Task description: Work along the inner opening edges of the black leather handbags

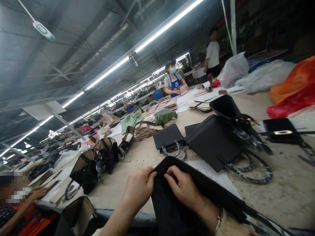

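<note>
A black handbag (167, 206) stands tilted in front of me at the table's near edge. My left hand (141, 182) is closed on its upper left corner, thumb and fingers pinching the edge. My right hand (180, 186) has its fingers curled at the bag's top edge near the same corner, the thumb and fingertip nearly together. Whatever may lie between the right fingertips is too small to make out. Just beyond lie flat black bag panels (214, 141) with plastic-wrapped handles (263, 173). A smaller black panel (168, 137) lies to their left.
Several open black bags (95, 160) stand on the table (118, 193) at left. Stacked brown pieces (145, 131) and a green bundle (166, 116) sit farther back. A black bag with gold hardware (280, 131) lies right. Co-workers are at left and across the table.
</note>
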`<state>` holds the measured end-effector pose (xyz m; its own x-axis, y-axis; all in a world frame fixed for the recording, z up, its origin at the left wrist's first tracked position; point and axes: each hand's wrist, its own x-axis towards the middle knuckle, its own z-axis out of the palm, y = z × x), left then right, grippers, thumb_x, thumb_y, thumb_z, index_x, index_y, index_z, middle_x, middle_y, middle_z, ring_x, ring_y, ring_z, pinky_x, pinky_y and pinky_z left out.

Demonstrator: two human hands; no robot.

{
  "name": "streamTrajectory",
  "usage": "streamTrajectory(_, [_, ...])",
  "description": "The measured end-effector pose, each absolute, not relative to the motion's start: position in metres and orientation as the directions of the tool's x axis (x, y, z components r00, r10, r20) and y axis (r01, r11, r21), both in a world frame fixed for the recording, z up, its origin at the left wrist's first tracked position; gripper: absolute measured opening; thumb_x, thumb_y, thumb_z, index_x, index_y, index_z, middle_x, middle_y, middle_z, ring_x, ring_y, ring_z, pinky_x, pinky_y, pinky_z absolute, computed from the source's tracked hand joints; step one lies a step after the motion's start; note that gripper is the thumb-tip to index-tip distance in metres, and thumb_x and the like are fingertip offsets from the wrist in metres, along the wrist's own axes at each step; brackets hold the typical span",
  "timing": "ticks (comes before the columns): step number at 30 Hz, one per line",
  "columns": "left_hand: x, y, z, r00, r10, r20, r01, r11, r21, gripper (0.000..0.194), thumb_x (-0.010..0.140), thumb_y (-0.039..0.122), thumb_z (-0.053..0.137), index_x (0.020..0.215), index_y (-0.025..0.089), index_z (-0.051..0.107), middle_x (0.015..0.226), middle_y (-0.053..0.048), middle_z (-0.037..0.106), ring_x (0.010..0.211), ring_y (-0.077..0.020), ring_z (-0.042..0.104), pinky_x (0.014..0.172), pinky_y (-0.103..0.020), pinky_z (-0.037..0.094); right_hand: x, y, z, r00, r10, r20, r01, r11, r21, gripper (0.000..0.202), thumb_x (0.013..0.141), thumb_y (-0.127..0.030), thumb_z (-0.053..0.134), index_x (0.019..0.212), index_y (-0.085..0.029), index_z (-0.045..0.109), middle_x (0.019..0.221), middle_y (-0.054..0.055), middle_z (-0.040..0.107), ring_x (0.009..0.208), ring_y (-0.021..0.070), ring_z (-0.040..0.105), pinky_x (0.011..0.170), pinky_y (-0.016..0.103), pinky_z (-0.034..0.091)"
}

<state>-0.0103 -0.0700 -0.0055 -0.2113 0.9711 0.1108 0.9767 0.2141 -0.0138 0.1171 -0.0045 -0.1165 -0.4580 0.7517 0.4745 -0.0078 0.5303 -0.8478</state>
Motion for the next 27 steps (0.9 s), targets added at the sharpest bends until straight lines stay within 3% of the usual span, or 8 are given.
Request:
streamTrajectory(5, [-0.01,-0.069,-0.009,-0.216,0.969,0.118,0.97,0.227,-0.09,0.035,0.092,0.032,0.034,0.07,0.02,0.057,0.068,-0.004,0.067,0.066,-0.0189,0.062,0.058,-0.028,0.026,0.116,-0.004,-0.119,-0.463,0.742,0.484,0.011,0.551,-0.834,0.013,0.091,-0.026,0.044,0.081,-0.02,0.05,0.071,-0.002,0.056,0.065,0.0128,0.056,0.06,0.023,0.039])
streamTrajectory(10, [-0.012,-0.064,-0.002,-0.202,0.977,0.071,0.979,0.204,-0.018,0.014,0.08,0.035,0.054,0.078,0.022,0.059,0.074,-0.002,0.068,0.073,-0.0196,0.062,0.058,-0.026,0.027,0.116,-0.007,-0.121,-0.498,0.721,0.483,0.011,0.562,-0.827,0.011,0.091,-0.025,0.044,0.084,-0.021,0.052,0.074,-0.001,0.06,0.069,0.0135,0.058,0.062,0.023,0.039])
streamTrajectory(12, [-0.012,-0.06,-0.001,-0.21,0.975,0.071,0.976,0.213,-0.038,0.011,0.079,0.031,0.055,0.075,0.022,0.059,0.073,-0.002,0.068,0.072,-0.0189,0.061,0.058,-0.026,0.026,0.116,-0.008,-0.122,-0.504,0.716,0.483,0.01,0.563,-0.826,0.01,0.09,-0.024,0.045,0.085,-0.02,0.053,0.074,-0.001,0.06,0.069,0.0138,0.059,0.062,0.023,0.04])
streamTrajectory(17, [-0.014,-0.05,-0.003,-0.201,0.974,0.1,0.978,0.205,-0.028,0.024,0.08,0.032,0.052,0.06,0.019,0.054,0.057,0.0,0.057,0.059,-0.0141,0.052,0.055,-0.026,0.02,0.114,-0.008,-0.123,-0.482,0.709,0.515,-0.009,0.584,-0.812,0.009,0.088,-0.02,0.047,0.09,-0.02,0.056,0.082,0.002,0.063,0.076,0.015,0.06,0.068,0.024,0.045])
streamTrajectory(23, [-0.015,-0.048,-0.004,-0.221,0.969,0.106,0.962,0.199,0.185,0.032,0.079,0.034,0.053,0.052,0.017,0.048,0.048,0.005,0.037,0.05,-0.0096,0.036,0.051,-0.024,0.019,0.116,-0.007,-0.122,-0.421,0.692,0.587,-0.019,0.64,-0.768,0.022,0.086,-0.017,0.048,0.107,-0.02,0.057,0.099,0.007,0.064,0.092,0.0186,0.06,0.081,0.03,0.049])
streamTrajectory(25, [-0.017,-0.05,-0.004,-0.202,0.978,0.059,0.914,0.167,0.369,0.041,0.084,0.043,0.045,0.053,0.017,0.05,0.049,0.004,0.04,0.052,-0.0103,0.039,0.051,-0.023,0.023,0.117,-0.006,-0.122,-0.41,0.692,0.594,-0.018,0.645,-0.764,0.023,0.087,-0.018,0.048,0.109,-0.019,0.056,0.101,0.008,0.064,0.095,0.0197,0.06,0.083,0.033,0.05])
streamTrajectory(27, [-0.02,-0.053,-0.006,-0.195,0.98,-0.046,0.757,0.18,0.628,0.053,0.087,0.054,0.035,0.059,0.015,0.056,0.054,0.001,0.05,0.056,-0.0123,0.048,0.055,-0.023,0.034,0.117,-0.005,-0.123,-0.4,0.692,0.601,-0.026,0.647,-0.762,0.023,0.087,-0.019,0.047,0.109,-0.019,0.055,0.102,0.009,0.064,0.097,0.0202,0.059,0.084,0.034,0.05])
